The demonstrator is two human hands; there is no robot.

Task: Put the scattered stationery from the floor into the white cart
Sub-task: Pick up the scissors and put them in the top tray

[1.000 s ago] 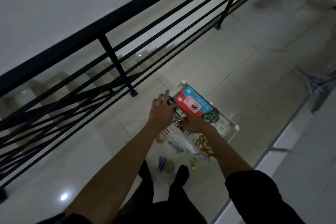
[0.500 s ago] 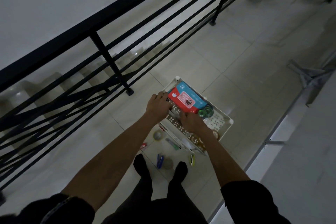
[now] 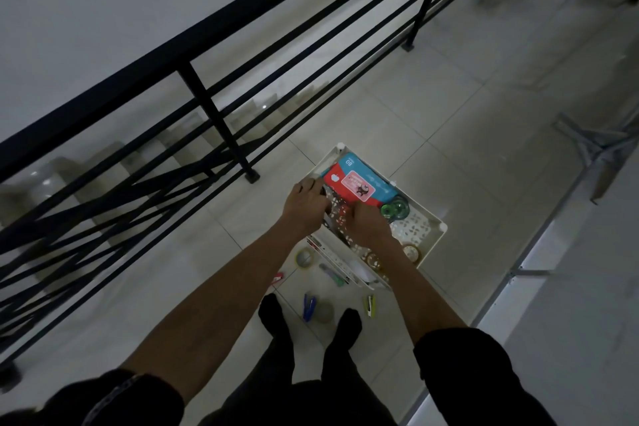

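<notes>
The white cart (image 3: 434, 235) stands on the tiled floor by the railing. Its top tray holds a red and blue pack (image 3: 359, 183) and green tape rolls (image 3: 395, 209). My left hand (image 3: 304, 206) rests at the tray's near-left edge with its fingers curled beside a dark ring. My right hand (image 3: 366, 227) is knuckles-up over the tray, and its fingers are hidden. On the floor near my feet lie a clear tape roll (image 3: 304, 257), a small red item (image 3: 278, 277), a green cutter (image 3: 331, 274), a blue stapler (image 3: 308, 306), a grey tape roll (image 3: 323, 312) and a yellow-green stapler (image 3: 370, 305).
A black metal railing (image 3: 214, 114) runs along the left, with stairs going down behind it. The cart's lower tier shows two tape rolls (image 3: 410, 251). A grey metal frame (image 3: 587, 145) stands at the right, and a pale ledge (image 3: 518, 287) lies behind the cart.
My left hand's fingers have curled from spread to closed at the tray's edge. Both hands stay over the top tray. My view has drifted, which brings more of the floor items into sight.
</notes>
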